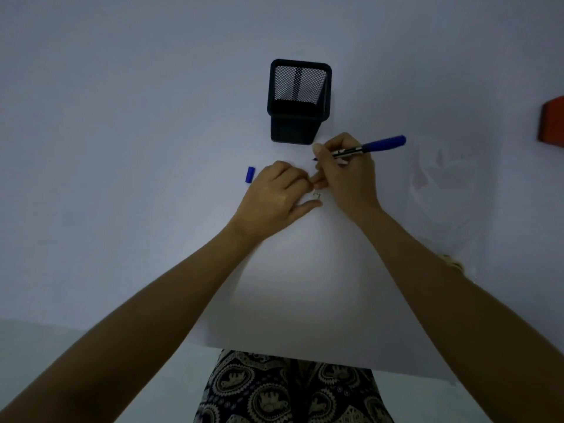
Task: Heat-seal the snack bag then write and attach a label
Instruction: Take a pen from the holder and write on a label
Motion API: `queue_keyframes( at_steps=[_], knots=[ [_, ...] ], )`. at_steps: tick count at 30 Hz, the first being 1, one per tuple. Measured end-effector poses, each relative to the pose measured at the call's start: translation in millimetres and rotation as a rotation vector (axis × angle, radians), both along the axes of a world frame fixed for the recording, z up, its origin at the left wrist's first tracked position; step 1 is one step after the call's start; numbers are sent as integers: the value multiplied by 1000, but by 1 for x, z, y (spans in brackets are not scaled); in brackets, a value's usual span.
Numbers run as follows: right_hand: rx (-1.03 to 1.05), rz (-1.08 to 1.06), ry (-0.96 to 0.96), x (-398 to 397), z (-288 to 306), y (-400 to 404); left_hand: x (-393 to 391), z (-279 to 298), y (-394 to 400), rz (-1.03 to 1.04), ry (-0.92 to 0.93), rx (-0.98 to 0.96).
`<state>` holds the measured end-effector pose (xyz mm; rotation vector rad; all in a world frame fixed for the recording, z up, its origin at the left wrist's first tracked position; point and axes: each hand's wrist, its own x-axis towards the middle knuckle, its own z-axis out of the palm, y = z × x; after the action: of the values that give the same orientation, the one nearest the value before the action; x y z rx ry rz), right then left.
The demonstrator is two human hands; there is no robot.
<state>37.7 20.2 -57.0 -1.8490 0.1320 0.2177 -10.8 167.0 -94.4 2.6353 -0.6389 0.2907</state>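
Blue marker in the right hand's closed grip slants tip-left; left hand pinches label.

- On the white bench I see a black square mesh pen holder standing at the far middle.
- My right hand lies just before the holder, with a blue marker pen in it, its rear end pointing right.
- My left hand lies beside it on the left, fingertips touching a small white label between both hands.
- The small blue pen cap lies left of my left hand.
- A clear plastic snack bag lies right of my right hand.
- A red block sits at the far right edge.
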Motion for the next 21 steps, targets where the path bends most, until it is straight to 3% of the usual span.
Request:
queue_keyframes(
  at_steps=[8,13,18,21],
  knots=[
    [-10,-174,-3,-12,-11,-6,-9,-4,-6,100,-92,-65],
    [63,-238,26,-19,-10,-8,-20,-7,-2,-42,-62,11],
    [22,-214,-14,-22,-12,-10,-21,-3,4,-54,-14,57],
    [-95,-80,-112,-19,-11,-12,-17,-1,11,-111,14,72]
  ],
)
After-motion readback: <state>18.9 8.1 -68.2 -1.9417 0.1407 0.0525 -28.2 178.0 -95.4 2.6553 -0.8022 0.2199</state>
